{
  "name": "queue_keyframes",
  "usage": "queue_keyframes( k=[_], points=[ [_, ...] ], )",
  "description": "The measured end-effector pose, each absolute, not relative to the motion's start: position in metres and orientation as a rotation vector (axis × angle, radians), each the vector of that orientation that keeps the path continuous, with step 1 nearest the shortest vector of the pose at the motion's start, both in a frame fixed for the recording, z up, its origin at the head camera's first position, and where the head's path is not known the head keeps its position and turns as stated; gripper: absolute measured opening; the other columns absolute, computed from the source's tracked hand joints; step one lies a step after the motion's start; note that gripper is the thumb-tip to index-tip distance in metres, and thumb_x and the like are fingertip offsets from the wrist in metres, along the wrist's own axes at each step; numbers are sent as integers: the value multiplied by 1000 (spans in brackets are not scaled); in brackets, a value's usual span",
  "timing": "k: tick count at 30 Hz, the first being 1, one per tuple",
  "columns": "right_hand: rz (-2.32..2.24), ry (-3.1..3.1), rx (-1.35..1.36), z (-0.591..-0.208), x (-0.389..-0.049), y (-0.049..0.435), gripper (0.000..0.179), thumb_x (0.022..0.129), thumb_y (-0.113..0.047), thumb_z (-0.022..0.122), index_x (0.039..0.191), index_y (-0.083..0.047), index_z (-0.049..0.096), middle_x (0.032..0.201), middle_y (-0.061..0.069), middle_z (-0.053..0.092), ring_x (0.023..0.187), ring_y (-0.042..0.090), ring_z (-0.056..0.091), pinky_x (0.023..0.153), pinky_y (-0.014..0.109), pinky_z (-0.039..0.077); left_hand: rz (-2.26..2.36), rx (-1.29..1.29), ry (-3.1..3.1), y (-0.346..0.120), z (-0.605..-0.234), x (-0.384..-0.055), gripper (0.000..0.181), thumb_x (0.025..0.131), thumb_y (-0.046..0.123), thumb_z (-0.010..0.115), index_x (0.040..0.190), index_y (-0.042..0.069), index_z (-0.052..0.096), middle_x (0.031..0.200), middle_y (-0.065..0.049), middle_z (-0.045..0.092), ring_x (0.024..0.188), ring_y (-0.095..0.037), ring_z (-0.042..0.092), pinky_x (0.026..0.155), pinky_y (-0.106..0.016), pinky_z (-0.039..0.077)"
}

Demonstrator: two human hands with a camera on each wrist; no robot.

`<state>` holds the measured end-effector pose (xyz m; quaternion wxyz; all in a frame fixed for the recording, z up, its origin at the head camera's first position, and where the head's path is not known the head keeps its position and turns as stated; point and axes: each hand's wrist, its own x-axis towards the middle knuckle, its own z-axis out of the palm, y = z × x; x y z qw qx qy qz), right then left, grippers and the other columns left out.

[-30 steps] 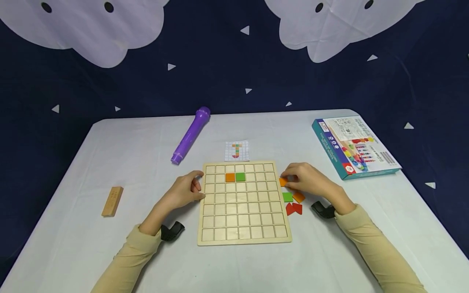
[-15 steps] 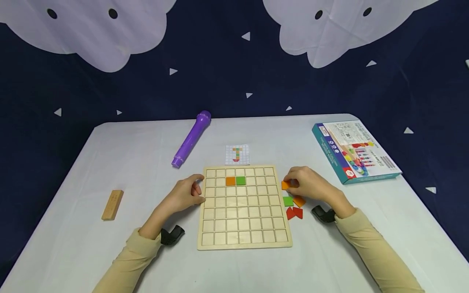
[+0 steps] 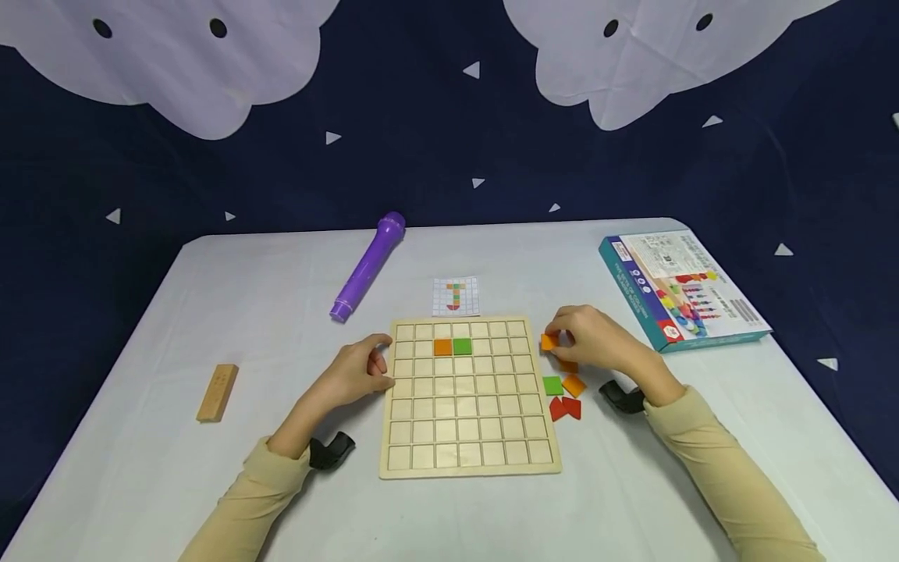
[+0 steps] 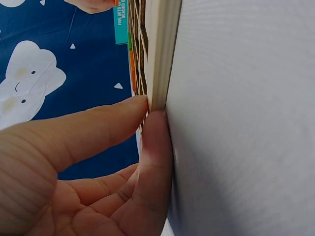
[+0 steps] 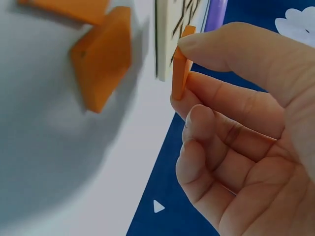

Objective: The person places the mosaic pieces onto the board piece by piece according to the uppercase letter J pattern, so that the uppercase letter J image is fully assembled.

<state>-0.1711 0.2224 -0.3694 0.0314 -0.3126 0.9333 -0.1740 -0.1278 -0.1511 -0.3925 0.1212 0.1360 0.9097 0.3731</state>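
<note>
My right hand pinches an orange square tile between thumb and fingers, just past the board's right edge. Its other fingers are loosely bent. Below it on the table lie more orange square tiles, one partly hidden by the hand. My left hand touches the left edge of the wooden grid board, with thumb and index finger spaced apart along it. In the left wrist view those fingertips are right at the board's side. An orange tile and a green tile sit side by side in the grid's second row.
A green square tile and red pieces lie right of the board. Behind it is a small pattern card. A purple tube lies at the back, a boxed set at back right, a wooden block at left.
My right hand has lifted slightly and moved away from me with the orange tile, uncovering part of another orange tile beneath. The left hand stays at the board's edge. The head view tilted upward slightly.
</note>
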Motion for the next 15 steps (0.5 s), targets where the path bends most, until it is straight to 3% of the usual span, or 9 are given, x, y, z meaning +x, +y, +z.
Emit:
queue_keyframes(
  k=[15],
  points=[
    [-505,2860,-1130,-367,-176,199,17,75,-15,74,89,-5,73,82,3,65,65,9,46,59,20,39,1081,401,2659,-152,-393,-129,63,75,1,72,130,-9,43,83,-10,59,68,-11,53,56,-20,42]
  ],
)
